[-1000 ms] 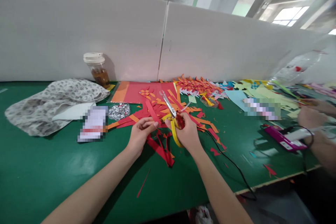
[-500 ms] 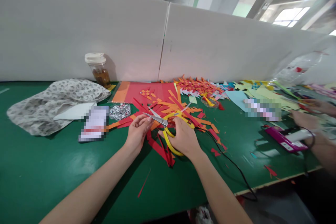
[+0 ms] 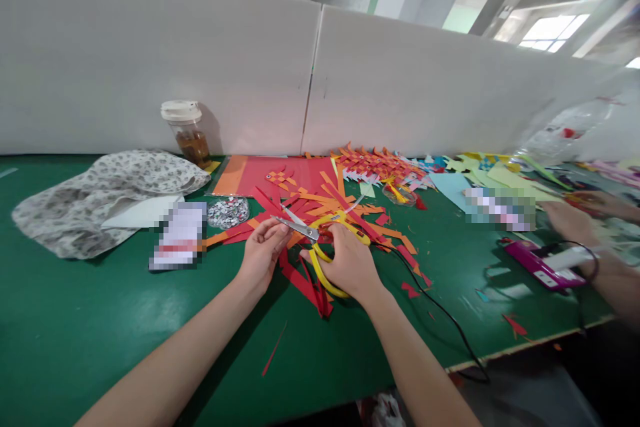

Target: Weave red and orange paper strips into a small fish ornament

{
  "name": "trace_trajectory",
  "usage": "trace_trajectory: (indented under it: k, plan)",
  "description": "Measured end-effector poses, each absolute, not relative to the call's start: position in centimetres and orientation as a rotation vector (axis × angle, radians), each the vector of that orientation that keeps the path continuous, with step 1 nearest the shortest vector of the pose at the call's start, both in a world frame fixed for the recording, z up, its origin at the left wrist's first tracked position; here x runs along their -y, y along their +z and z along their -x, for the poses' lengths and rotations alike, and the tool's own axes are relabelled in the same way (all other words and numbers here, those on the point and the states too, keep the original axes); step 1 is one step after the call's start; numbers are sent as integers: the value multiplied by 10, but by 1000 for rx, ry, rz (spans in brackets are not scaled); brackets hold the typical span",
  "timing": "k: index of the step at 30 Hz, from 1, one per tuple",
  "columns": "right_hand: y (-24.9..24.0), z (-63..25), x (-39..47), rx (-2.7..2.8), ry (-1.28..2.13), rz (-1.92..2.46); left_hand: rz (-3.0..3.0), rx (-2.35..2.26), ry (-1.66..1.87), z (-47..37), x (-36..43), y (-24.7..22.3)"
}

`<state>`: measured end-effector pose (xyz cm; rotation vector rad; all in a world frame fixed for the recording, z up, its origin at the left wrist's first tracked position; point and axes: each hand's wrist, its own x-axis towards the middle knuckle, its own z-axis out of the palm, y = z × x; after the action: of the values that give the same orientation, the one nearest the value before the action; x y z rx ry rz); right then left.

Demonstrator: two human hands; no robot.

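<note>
In head view, my right hand (image 3: 350, 260) grips one pair of scissors (image 3: 312, 234) over the green table (image 3: 120, 320), two blades parted; my left hand (image 3: 261, 253) pinches one red strip (image 3: 267, 199). Unlike a second ago, the blades lie at my left fingertips.

R grip (image 3: 353, 260) w/ ylw scissors (image 3: 313, 235)

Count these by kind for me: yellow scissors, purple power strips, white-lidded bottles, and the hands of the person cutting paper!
Yellow scissors: 1
Purple power strip: 1
White-lidded bottle: 1
Hands: 2 (left hand, right hand)
Total: 5
</note>
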<state>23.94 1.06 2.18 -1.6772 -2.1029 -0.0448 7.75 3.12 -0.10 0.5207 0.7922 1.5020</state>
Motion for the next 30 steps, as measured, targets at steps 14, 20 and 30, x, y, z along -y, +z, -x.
trace_trajectory:
  k: [14, 20, 30]
  plan:
    - [22, -239, -10, 2096, -33, 1666, -517, -765, 1494, -77, -31, -2]
    - [24, -239, -10, 2096, 10, 1687, -494, -758, 1498, -77, -30, -1]
    - [23, -240, -10, 2090, 36, 1684, -483, -732, 1501, -77, -31, -1]
